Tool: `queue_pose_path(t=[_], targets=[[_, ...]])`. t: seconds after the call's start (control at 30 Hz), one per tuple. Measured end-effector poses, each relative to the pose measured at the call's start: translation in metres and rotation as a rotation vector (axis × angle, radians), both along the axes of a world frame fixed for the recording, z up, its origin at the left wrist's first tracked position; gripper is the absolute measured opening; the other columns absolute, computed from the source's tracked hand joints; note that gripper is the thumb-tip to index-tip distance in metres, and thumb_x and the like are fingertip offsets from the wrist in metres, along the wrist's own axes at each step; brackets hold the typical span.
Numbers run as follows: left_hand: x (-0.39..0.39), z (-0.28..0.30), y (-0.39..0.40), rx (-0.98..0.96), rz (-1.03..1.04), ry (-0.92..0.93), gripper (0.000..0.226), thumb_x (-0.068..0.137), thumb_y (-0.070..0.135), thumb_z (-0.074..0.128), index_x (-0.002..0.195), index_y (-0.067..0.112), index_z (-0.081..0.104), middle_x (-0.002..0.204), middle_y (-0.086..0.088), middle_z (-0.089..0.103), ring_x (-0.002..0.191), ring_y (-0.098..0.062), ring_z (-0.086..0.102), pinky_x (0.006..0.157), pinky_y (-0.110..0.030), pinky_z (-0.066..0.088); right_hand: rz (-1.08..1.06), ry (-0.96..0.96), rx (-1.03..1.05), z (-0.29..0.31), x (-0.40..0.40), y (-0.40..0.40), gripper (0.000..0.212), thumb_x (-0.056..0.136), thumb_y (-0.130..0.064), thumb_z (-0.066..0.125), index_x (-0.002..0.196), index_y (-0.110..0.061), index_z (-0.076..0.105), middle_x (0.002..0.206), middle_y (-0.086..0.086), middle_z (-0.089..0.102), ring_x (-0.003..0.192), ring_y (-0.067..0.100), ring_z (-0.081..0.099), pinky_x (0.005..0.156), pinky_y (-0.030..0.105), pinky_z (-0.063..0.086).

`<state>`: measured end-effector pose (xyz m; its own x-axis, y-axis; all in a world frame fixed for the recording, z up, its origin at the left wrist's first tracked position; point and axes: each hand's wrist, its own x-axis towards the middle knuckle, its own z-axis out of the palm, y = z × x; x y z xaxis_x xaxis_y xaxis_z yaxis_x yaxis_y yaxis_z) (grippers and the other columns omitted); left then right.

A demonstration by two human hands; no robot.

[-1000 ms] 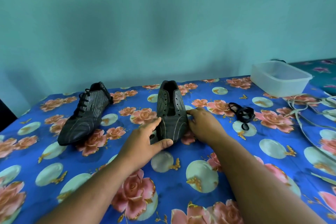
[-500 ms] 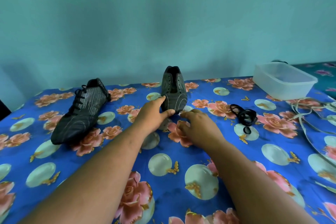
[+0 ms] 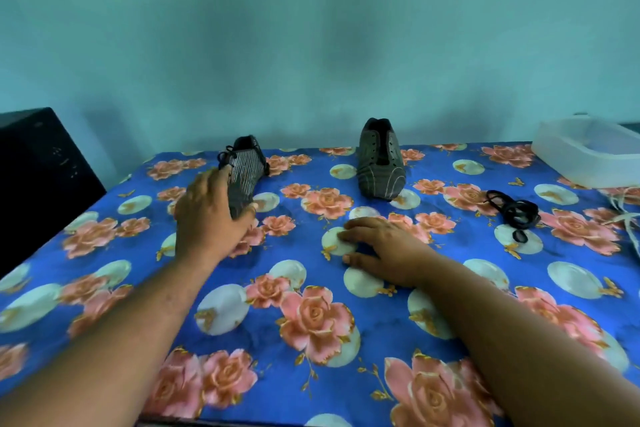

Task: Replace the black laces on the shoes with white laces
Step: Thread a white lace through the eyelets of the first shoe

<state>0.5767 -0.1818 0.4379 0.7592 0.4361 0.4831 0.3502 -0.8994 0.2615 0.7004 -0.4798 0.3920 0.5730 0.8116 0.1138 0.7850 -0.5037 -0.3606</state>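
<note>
A dark box-like object [image 3: 38, 177] stands at the far left edge, beside a surface [image 3: 263, 333] covered in a blue cloth printed with pink roses and pale discs. The person's left arm reaches forward from the lower left, and the left hand [image 3: 207, 218] closes over the toe end of the laced shoe [image 3: 244, 177], fingers [image 3: 221, 173] laid along its left side and the thumb curled round its near right edge. This shoe carries its black lace, knotted near the heel end, and it points toward the camera. To its right, well apart, the unlaced shoe [image 3: 379, 163] sits alone near the back of the surface, toe toward the camera, its eyelets empty. In front of it the right hand [image 3: 381, 250] lies palm down on the cloth, fingers loosely together and pointing left, the thumb tucked close, holding nothing; the forearm runs off toward the lower right corner. Farther right a removed black lace [image 3: 516, 211] lies in a loose coil on the cloth. A clear plastic container [image 3: 588, 152] stands at the back right, and strands of white laces [image 3: 627, 218] trail at the right edge.
</note>
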Motion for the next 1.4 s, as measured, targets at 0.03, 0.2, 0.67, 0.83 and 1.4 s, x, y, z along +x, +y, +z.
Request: queue_pose_path(t=[0.03,0.2,0.67,0.83,1.4], targets=[[-0.005,0.0,0.009,-0.123,0.031,0.034,0.092,0.085,0.047,0.077,0.156,0.011,0.03,0.156,-0.019,0.038,0.142,-0.039,0.038,0.111,-0.055,0.037,-0.014,-0.002,-0.007,0.001,0.0,0.001,0.055,0.097,-0.058,0.058,0.145,-0.032,0.054,0.154,-0.008,0.044,0.143,0.016,0.037,0.118,0.035,0.029],[-0.02,-0.008,0.028,-0.396,-0.055,0.127,0.098,0.086,0.039,0.08,0.16,0.011,0.022,0.163,-0.013,0.032,0.148,-0.032,0.032,0.117,-0.046,0.03,-0.088,-0.034,-0.072,0.006,-0.008,0.009,0.048,0.097,-0.06,0.055,0.135,-0.031,0.057,0.131,-0.007,0.053,0.128,0.02,0.047,0.106,0.04,0.039],[-0.043,-0.021,-0.045,-0.259,-0.093,0.111,0.104,0.079,0.064,0.073,0.16,0.016,0.026,0.146,-0.01,0.039,0.137,-0.031,0.034,0.109,-0.042,0.036,-0.338,-0.093,0.116,0.0,-0.034,0.038,0.033,0.102,-0.052,0.048,0.1,-0.023,0.066,0.1,0.0,0.065,0.099,0.026,0.06,0.076,0.038,0.044],[-0.057,-0.025,-0.105,-0.231,-0.192,0.142,0.108,0.081,0.072,0.063,0.162,0.017,0.017,0.157,-0.009,0.026,0.144,-0.029,0.023,0.118,-0.042,0.031,-0.346,0.142,0.463,0.006,-0.036,0.027,0.027,0.1,-0.047,0.057,0.107,-0.025,0.07,0.099,-0.006,0.068,0.088,0.012,0.062,0.071,0.023,0.046],[-0.059,-0.003,-0.131,-0.543,-0.307,0.033,0.089,0.078,0.088,0.042,0.144,0.029,0.047,0.128,0.006,0.059,0.122,-0.019,0.053,0.103,-0.044,0.046,-0.388,0.337,0.88,0.009,-0.029,0.019,0.02,0.095,-0.038,0.07,0.109,-0.025,0.062,0.106,-0.002,0.066,0.096,0.015,0.062,0.087,0.038,0.052]])
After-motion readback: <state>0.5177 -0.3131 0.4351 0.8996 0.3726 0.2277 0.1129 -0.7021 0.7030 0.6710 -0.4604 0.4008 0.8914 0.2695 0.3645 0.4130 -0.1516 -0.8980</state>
